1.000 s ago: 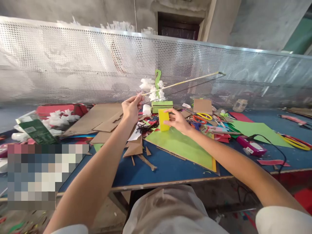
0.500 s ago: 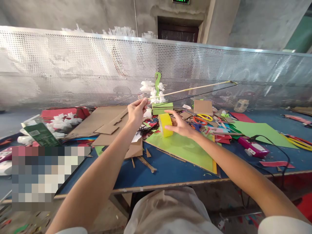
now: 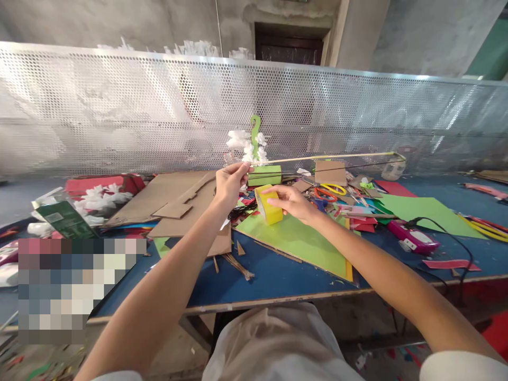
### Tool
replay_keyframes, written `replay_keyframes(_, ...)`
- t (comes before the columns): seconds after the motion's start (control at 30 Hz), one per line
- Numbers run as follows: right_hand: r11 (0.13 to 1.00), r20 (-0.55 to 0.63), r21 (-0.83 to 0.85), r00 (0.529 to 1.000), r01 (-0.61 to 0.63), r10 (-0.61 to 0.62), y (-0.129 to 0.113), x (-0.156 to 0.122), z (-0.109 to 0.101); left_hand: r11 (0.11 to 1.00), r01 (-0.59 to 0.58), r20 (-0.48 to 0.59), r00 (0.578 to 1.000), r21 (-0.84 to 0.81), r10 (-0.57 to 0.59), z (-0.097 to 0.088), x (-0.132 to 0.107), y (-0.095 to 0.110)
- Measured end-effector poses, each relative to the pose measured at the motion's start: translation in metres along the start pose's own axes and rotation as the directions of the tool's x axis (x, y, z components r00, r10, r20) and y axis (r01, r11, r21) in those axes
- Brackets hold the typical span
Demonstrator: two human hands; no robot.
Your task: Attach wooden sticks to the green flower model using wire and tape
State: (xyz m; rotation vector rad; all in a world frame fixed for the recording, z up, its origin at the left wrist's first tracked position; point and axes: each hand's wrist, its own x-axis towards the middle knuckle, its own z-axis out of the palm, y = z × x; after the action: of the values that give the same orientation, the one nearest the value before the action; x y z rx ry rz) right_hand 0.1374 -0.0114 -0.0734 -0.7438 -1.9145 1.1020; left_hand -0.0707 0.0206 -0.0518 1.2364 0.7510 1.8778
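Note:
Between thumb and fingers, my left hand (image 3: 233,182) pinches the near end of a thin pale stick (image 3: 325,157), which reaches far to the right. A dark cord or thin rod runs just below it, and yellow tape shows at its far tip. My right hand (image 3: 292,203) is closed on a roll of yellow tape (image 3: 271,208), tilted above a light green sheet (image 3: 297,243). Behind my hands, a green hook-shaped piece (image 3: 255,129) with white tufts on it rises from a green block (image 3: 265,174).
Cardboard sheets (image 3: 174,193) lie to the left on the blue table (image 3: 262,288). Toward the right are scissors with yellow handles (image 3: 333,189), a green sheet (image 3: 428,214), a purple device with a black cord (image 3: 413,236) and a clear jar (image 3: 392,168). A perforated metal panel (image 3: 337,116) stands behind.
The stick's far end has swung down and to the right. My left hand has shifted slightly right. My right hand's fingers have closed on the tape roll, which is tilted more.

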Motion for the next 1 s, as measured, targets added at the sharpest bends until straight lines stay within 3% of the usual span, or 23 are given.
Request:
replay_keyframes(0.2,0.997,-0.016,0.053,0.998,-0.055,0.056,-0.002,0.001,0.000,0.998,-0.008,0.082,0.997,0.066,0.003,0.011,-0.009,-0.004)
replay_keyframes(0.4,1.000,-0.004,0.016,1.000,0.016,-0.016,-0.002,0.003,0.001,0.984,-0.076,0.160,0.986,0.164,0.049,0.020,-0.012,-0.003)
replay_keyframes(0.63,0.997,-0.025,-0.076,0.999,0.022,-0.024,0.005,0.016,0.008,0.941,-0.118,0.298,0.954,0.317,0.019,0.042,0.014,-0.007)
replay_keyframes(0.83,0.926,-0.182,-0.355,0.962,0.129,-0.203,0.004,0.032,0.001,0.892,-0.162,0.378,0.926,0.421,-0.010,0.066,0.040,-0.020)
replay_keyframes(1.0,0.849,-0.144,-0.476,0.932,0.230,-0.333,0.008,0.032,0.002,0.862,-0.211,0.387,0.922,0.461,0.019,0.064,0.045,-0.033)
